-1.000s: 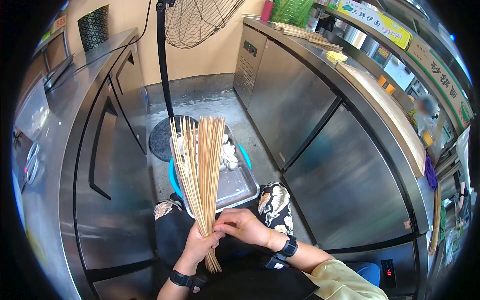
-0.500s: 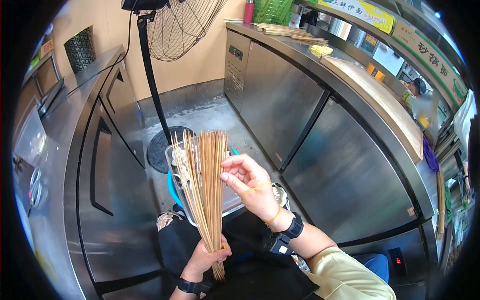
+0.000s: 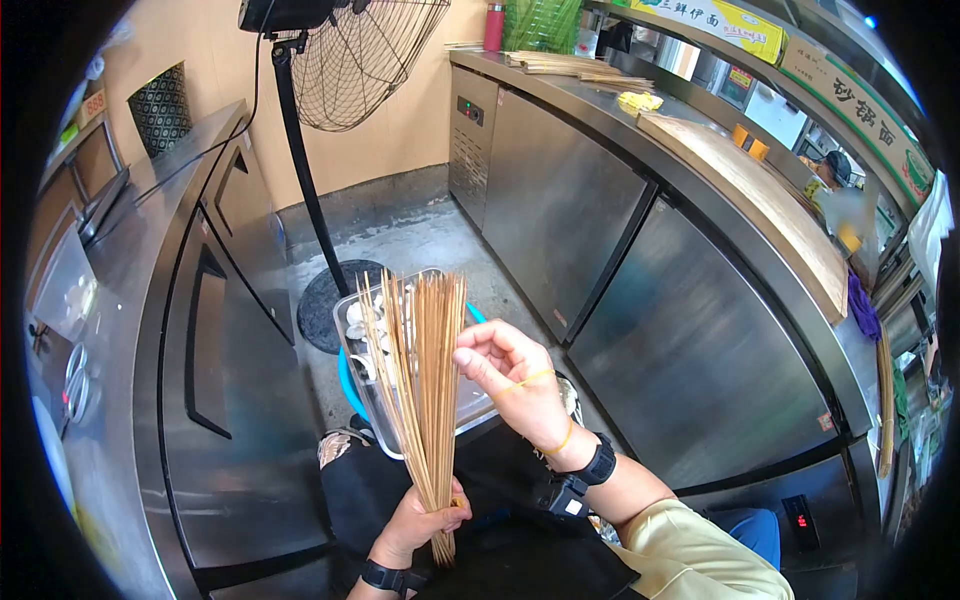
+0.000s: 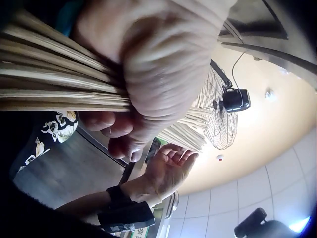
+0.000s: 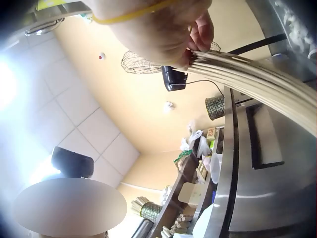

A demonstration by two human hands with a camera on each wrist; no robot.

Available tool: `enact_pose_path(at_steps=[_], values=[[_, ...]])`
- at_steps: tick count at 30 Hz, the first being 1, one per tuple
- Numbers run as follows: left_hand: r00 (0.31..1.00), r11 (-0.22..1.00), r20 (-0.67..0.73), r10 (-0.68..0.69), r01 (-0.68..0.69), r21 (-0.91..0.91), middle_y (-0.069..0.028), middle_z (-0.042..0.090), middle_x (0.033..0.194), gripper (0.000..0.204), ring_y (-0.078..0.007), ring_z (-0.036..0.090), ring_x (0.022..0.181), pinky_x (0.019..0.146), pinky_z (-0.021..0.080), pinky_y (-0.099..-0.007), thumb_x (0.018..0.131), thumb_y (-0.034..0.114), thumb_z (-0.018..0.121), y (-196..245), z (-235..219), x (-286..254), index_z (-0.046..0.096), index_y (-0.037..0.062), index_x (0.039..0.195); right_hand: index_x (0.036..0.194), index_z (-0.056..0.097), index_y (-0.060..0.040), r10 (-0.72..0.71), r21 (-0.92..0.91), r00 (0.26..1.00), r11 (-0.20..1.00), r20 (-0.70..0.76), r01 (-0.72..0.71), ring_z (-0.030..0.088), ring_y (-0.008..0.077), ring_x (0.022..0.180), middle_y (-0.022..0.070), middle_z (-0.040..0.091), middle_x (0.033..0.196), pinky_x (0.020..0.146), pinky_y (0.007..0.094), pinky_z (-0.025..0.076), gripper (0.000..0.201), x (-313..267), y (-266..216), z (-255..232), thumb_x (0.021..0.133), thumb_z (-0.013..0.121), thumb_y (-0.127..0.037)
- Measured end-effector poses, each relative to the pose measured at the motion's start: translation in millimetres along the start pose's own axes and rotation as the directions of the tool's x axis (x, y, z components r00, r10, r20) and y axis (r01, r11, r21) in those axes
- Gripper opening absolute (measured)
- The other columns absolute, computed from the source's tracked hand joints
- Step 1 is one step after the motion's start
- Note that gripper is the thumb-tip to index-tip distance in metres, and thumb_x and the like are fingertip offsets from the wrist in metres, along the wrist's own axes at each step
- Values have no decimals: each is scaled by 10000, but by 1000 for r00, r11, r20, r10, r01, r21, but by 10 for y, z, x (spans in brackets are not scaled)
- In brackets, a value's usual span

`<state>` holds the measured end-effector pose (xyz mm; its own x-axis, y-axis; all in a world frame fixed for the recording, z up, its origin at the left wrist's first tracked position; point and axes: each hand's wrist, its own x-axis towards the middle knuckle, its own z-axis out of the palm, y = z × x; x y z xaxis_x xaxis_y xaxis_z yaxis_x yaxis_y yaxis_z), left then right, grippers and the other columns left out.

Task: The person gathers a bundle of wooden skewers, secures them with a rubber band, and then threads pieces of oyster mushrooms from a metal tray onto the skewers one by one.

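In the head view a bundle of wooden skewers (image 3: 436,390) stands nearly upright, its points fanned out at the top. My left hand (image 3: 427,522) grips it low down, the thumb across the front; the left wrist view shows the palm and curled fingers wrapped around the sticks (image 4: 59,84). My right hand (image 3: 520,385) is at the bundle's upper right edge, thumb and bent, relaxed fingertips against the outermost skewers. A yellow rubber band (image 3: 533,379) crosses this hand, with another at the wrist. Behind the bundle sits a metal tray (image 3: 472,408) with white pieces (image 3: 357,322) in it.
A blue basin (image 3: 350,388) shows under the tray. Beyond stands a black floor fan (image 3: 312,160). Steel counters flank both sides; the right one (image 3: 575,190) carries a wooden board (image 3: 745,205) and more skewers (image 3: 570,65). Scissors (image 3: 76,383) lie on the left counter (image 3: 130,300).
My right hand has gone from beside the left hand up to the skewers' upper part. The left hand keeps its hold and sits slightly lower in view. The head view has shifted.
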<state>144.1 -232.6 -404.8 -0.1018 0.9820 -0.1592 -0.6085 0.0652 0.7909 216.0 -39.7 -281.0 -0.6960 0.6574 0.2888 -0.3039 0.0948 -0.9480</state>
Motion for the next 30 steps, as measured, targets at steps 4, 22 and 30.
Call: enact_pose_path(at_steps=[4, 22, 30], values=[[1000, 1000, 21, 7, -7, 6, -94, 599, 734, 325, -109, 504, 534, 474, 402, -215, 764, 41, 720, -20, -8, 7, 485, 46, 989, 913, 591, -20, -64, -43, 997, 997, 30, 65, 526, 42, 771, -17, 551, 860, 702, 192, 439, 96, 21, 10, -54, 857, 638, -81], [1000, 999, 5, 12, -12, 46, -79, 593, 732, 298, -97, 501, 547, 480, 397, -209, 779, 79, 718, 27, 19, 14, 496, 39, 973, 909, 503, -61, 3, 123, 1000, 992, -30, 1, 542, 79, 535, 75, 628, 791, 468, 189, 427, 110, 72, -244, -246, 923, 534, -166], [994, 999, -108, 36, -36, 5, -80, 566, 755, 269, -103, 471, 555, 490, 391, -231, 811, 31, 659, 11, -112, 65, 479, 56, 1009, 941, 535, -56, -560, -78, 745, 815, -364, 574, 525, 62, 560, 74, 610, 798, 507, 171, 447, 81, 515, -1315, -1165, 926, 537, -136]])
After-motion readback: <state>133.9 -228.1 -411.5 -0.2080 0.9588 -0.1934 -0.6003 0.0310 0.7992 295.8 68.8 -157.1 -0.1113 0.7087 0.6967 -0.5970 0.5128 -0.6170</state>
